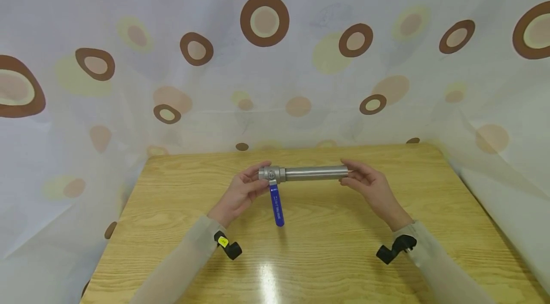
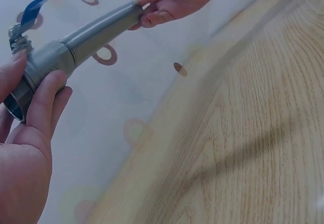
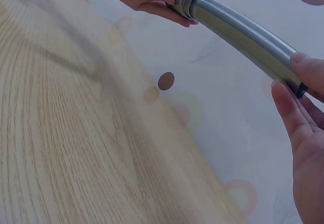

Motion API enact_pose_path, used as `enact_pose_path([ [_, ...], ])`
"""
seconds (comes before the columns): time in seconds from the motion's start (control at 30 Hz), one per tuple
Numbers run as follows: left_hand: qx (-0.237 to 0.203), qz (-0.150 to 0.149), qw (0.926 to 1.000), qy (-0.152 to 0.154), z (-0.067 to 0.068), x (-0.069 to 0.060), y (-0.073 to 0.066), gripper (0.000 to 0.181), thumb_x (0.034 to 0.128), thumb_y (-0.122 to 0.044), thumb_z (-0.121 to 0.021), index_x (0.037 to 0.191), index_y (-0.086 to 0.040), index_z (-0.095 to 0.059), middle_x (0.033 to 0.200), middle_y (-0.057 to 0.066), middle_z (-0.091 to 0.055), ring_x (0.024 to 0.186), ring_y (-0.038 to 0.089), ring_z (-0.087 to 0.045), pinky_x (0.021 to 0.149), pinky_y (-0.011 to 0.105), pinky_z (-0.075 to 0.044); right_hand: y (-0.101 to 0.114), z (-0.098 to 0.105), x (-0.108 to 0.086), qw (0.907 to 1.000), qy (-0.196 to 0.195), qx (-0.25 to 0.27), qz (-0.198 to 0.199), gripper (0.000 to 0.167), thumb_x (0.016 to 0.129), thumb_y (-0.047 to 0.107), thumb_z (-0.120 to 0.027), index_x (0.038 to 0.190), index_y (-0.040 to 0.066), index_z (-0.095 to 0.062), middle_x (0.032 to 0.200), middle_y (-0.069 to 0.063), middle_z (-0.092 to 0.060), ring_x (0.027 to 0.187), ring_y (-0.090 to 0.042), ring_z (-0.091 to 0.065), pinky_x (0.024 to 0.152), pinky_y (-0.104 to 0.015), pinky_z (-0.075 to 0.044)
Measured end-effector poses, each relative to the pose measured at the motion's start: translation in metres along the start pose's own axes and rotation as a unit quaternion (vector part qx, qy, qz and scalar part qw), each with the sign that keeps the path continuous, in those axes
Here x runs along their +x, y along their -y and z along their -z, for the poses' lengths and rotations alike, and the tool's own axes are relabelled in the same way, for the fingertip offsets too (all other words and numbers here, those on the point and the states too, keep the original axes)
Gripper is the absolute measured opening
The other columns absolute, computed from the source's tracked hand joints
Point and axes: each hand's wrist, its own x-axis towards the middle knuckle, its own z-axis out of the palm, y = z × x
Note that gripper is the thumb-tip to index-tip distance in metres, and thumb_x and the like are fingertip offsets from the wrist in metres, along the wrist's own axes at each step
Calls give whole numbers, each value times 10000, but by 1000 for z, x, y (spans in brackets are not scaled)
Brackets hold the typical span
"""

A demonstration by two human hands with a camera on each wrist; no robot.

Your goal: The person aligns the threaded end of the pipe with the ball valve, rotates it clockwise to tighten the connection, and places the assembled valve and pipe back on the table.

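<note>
A wood-grained counter (image 1: 335,266) fills the near part of the scene, with a bright patch of glare near its middle, and a pale sheet (image 1: 232,79) printed with brown rings and beige and yellow spots hangs beyond its far edge and along its left and right sides. Over the counter, about the middle, a metal ball valve (image 1: 277,175) with a steel pipe (image 1: 315,173) joined to its right end is held crosswise between two hands. The left hand (image 1: 238,196) grips the valve body, thumb on the near side; the right hand (image 1: 378,194) pinches the right end of the pipe between thumb and fingers, its grasp narrow. A blue lever (image 1: 277,206) reaches from the valve toward the near side. Only the head view shows the lever's whole length and its pale lettering, along with a black device (image 1: 394,249) at the right wrist. The left wrist view reveals the valve's hollow left end and threads (image 2: 69,51) at the joint; the right wrist view shows the pipe's dark end rim between the fingers.
</note>
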Motion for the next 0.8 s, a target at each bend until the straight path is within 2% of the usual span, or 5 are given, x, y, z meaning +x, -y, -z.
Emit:
enact_pose_path([
  [0.23,-50,21,10000,-32,0,1,-2,506,988,141,-529,1223,-250,-748,1380,99,-578,1200,207,-614,1013,303,-576,0,0,1,9999,-49,-94,48,407,1027,28,-629,1429,-11,-577,1093,46,-733,973,-84,-717,927,-217,-592],
  [0.4,-60,-2,10000,-60,-1,1,-3,524,995,148,-506,1203,-264,-754,1368,82,-578,1191,195,-615,1002,293,-580,1,0,2,9998,-135,-141,27,391,1032,53,-632,1418,0,-595,1189,74,-720,1003,-74,-718,939,-206,-585],
  [0.6,-67,-33,10000,-57,-1,1,-4,528,990,160,-498,1193,-253,-755,1370,90,-567,1194,200,-607,1005,297,-579,1,-1,2,9999,-88,-84,78,424,1007,7,-653,1427,21,-597,1245,82,-691,1048,-64,-702,922,-213,-594],
  [0.7,-80,-49,9999,-57,0,2,-4,520,989,161,-497,1200,-241,-750,1363,88,-574,1194,200,-610,1008,302,-579,1,-2,2,9998,-77,-177,77,411,1006,10,-656,1414,44,-616,1220,80,-702,1044,-67,-701,922,-213,-594],
  [0.8,-77,-58,9999,-73,1,2,-3,517,990,161,-494,1207,-234,-746,1348,82,-591,1180,194,-622,1004,300,-581,1,-2,3,9992,-144,-367,56,377,1021,43,-647,1396,23,-622,1132,67,-725,979,-79,-703,880,-205,-598],
])
